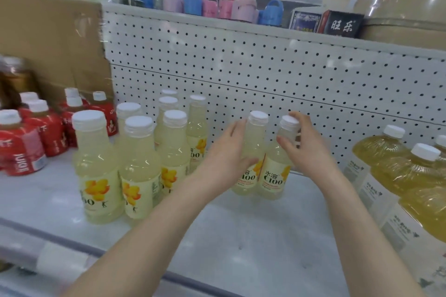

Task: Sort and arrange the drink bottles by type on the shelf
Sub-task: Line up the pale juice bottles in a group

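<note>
- While both hands are on a pair of lemon drinks near the back edge of the shelf [241, 236], the step in hand looks like bringing that pair over to its own kind.
- The left hand [229, 152] curls thumb and fingers round the left bottle [257, 137]. The right hand [304, 149] grips the right bottle [275, 176] at its neck, just under the cap. The two bottles are side by side and touching.
- The lemon group [135, 171] stands toward the left, with red bottles [48, 135] beyond it at the left edge and yellow tea bottles [410, 171] at the right edge.
- Next, I judge, both bottles must go left into the gap beside the group without knocking its nearest bottles.
</note>
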`<state>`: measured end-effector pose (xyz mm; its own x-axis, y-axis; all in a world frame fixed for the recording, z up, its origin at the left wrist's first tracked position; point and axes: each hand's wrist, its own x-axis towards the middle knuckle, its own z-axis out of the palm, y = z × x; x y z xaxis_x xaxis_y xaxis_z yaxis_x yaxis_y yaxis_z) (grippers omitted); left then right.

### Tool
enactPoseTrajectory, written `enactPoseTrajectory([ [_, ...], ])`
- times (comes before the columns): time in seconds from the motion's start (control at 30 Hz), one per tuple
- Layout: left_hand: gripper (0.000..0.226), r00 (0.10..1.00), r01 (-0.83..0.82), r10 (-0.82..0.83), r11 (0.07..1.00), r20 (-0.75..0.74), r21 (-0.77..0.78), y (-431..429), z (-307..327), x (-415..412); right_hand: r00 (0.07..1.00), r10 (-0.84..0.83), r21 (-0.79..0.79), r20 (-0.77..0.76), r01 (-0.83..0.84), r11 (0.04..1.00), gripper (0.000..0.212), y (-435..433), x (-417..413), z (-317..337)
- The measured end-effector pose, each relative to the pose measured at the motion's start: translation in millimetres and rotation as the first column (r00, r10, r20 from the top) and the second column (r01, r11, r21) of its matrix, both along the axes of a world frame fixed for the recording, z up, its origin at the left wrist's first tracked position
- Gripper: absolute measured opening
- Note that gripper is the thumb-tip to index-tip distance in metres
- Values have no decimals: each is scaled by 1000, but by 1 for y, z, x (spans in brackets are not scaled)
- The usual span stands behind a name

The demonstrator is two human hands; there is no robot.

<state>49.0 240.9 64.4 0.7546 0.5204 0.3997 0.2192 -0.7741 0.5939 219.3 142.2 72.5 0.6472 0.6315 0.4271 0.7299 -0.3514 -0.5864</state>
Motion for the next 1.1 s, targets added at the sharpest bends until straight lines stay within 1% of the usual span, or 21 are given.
enactPoseTrajectory([
  [0.03, 73, 998, -51, 44, 989, 47, 142, -5, 1, -18, 996, -45, 66, 83, 39, 997, 57, -1, -6, 2],
  [0.07, 67, 986, -122, 83, 951, 146, 285, -6, 2, -37, 982, -82, 167, 169, 54, 985, 54, -1, -15, 6],
  [0.1, 57, 957, -214, 111, 895, 270, 391, -5, 4, -58, 969, -93, 269, 227, 29, 963, 48, 0, -29, 10],
  [0.13, 47, 909, -320, 141, 839, 392, 440, -2, 3, -79, 967, -60, 333, 249, -27, 942, 41, 5, -47, 14],
  [0.17, 39, 858, -418, 183, 791, 480, 446, 4, 0, -98, 969, 14, 349, 248, -103, 931, 35, 13, -66, 16],
  [0.2, 36, 818, -494, 236, 755, 524, 432, 9, -4, -116, 966, 95, 320, 240, -172, 932, 31, 24, -83, 14],
  [0.27, 41, 789, -554, 318, 739, 526, 384, 19, -9, -143, 944, 235, 185, 231, -280, 942, 37, 52, -114, 5],
  [0.3, 46, 798, -546, 338, 755, 499, 363, 23, -13, -151, 930, 317, 111, 188, -341, 934, 44, 65, -127, 0],
  [0.33, 52, 819, -523, 350, 782, 455, 339, 26, -16, -156, 913, 394, 64, 103, -401, 914, 50, 76, -138, -3],
  [0.37, 58, 844, -489, 357, 817, 400, 305, 28, -19, -158, 890, 455, 58, -4, -454, 889, 51, 84, -146, -5],
  [0.4, 66, 866, -459, 365, 851, 341, 254, 30, -21, -159, 863, 496, 72, -96, -491, 868, 48, 89, -151, -7],
  [0.43, 73, 880, -439, 377, 878, 290, 189, 30, -22, -158, 844, 515, 88, -151, -507, 857, 43, 90, -154, -8],
  [0.5, 83, 892, -416, 388, 905, 231, 86, 32, -25, -155, 849, 502, 93, -165, -493, 865, 35, 86, -156, -10],
  [0.57, 78, 893, -405, 382, 912, 239, 56, 34, -26, -152, 878, 456, 78, -144, -450, 890, 33, 74, -154, -10],
  [0.67, 53, 900, -371, 356, 929, 253, 13, 35, -22, -147, 917, 376, 52, -131, -372, 927, 31, 43, -139, -11],
  [0.77, 39, 934, -267, 267, 963, 237, -31, 32, -19, -137, 951, 273, 59, -144, -267, 962, 25, 0, -116, -12],
  [0.83, 34, 945, -190, 211, 976, 250, -106, 26, -18, -124, 965, 187, 81, -184, -175, 981, 26, -26, -102, -10],
  [0.9, 33, 947, -112, 162, 976, 276, -189, 18, -18, -107, 959, 130, 104, -250, -107, 989, 26, -44, -94, -6],
  [0.97, 37, 950, -35, 100, 975, 296, -218, 11, -17, -84, 956, 86, 124, -280, -53, 991, 31, -52, -89, -4],
  [1.03, 43, 949, 27, 53, 969, 310, -246, 3, -16, -62, 973, 10, 143, -232, 24, 989, 42, -50, -88, -3],
  [1.1, 46, 950, 69, 20, 960, 312, -270, 0, -13, -42, 986, -75, 165, -150, 99, 981, 45, -44, -87, -3],
])
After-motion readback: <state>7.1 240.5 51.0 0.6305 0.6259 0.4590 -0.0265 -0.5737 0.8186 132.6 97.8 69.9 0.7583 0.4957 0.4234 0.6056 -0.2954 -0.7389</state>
